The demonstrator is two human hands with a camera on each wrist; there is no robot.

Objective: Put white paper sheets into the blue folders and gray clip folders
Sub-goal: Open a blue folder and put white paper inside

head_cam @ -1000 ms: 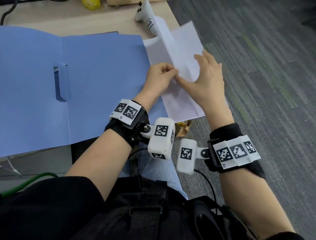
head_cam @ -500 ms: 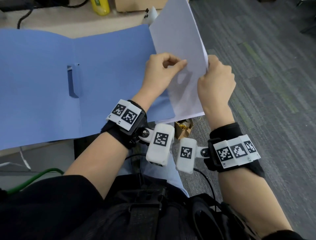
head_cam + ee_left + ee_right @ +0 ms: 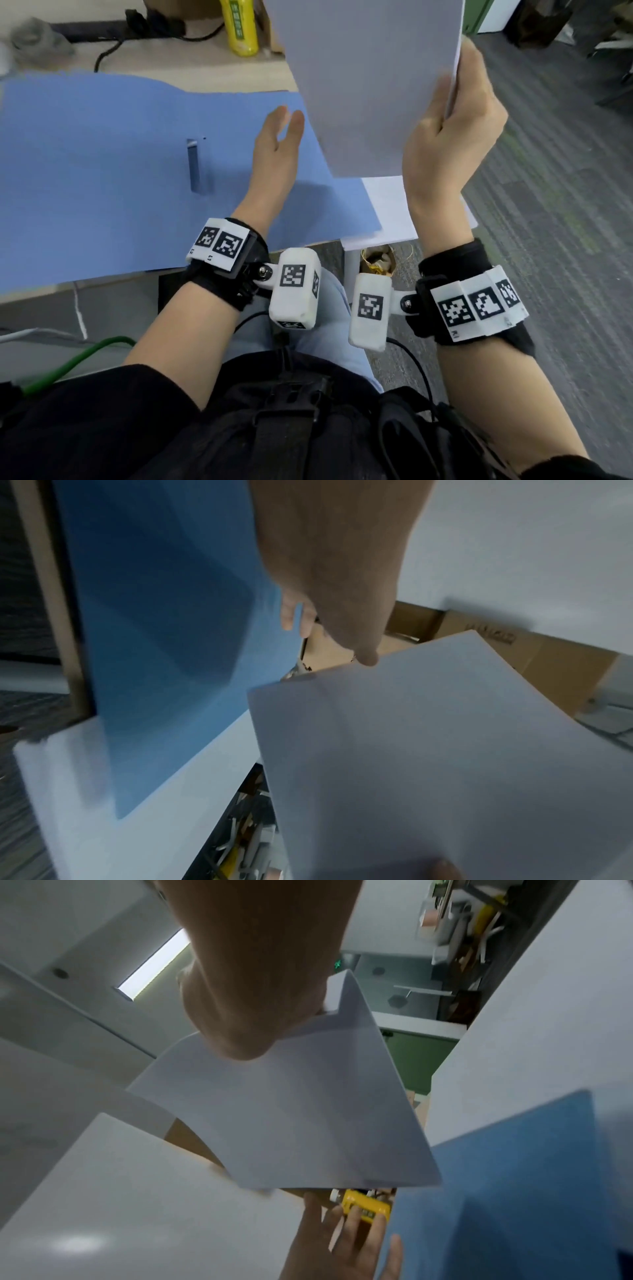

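Head view: right hand [image 3: 448, 137] at 2 o'clock, fingers curled round the right edge of a white paper sheet [image 3: 370, 85], sheet lifted and near upright above the worktop [image 3: 212, 78]. Left hand [image 3: 277, 144] near centre, fingers straight and relaxed, nothing gripped, over the right half of the open blue folder [image 3: 102, 178]. Folder flat on the worktop, filling 9 to 10 o'clock, slit near its middle fold. More white paper [image 3: 387, 205] flat just right of the folder, below the lifted sheet, overhanging the worktop edge. Yellow bottle [image 3: 241, 27] at 12 o'clock. Grey carpet floor [image 3: 555, 205] at 3 o'clock.

Left wrist view: left hand [image 3: 335, 561] extended, fingers straight, empty, thumb tip just at the top edge of the lifted sheet [image 3: 428, 764]. Cannot tell whether touching. Blue folder [image 3: 171, 628] at 9 o'clock. Cardboard box [image 3: 514, 664] at 2 o'clock.

Right wrist view: right hand [image 3: 253, 988] clamped on the sheet [image 3: 301, 1118], paper bowed below the grip. Left hand [image 3: 342, 1242] at 6 o'clock, fingers spread. Blue folder [image 3: 514, 1177] at 4 o'clock. Yellow bottle [image 3: 366, 1204] beyond the fingers.
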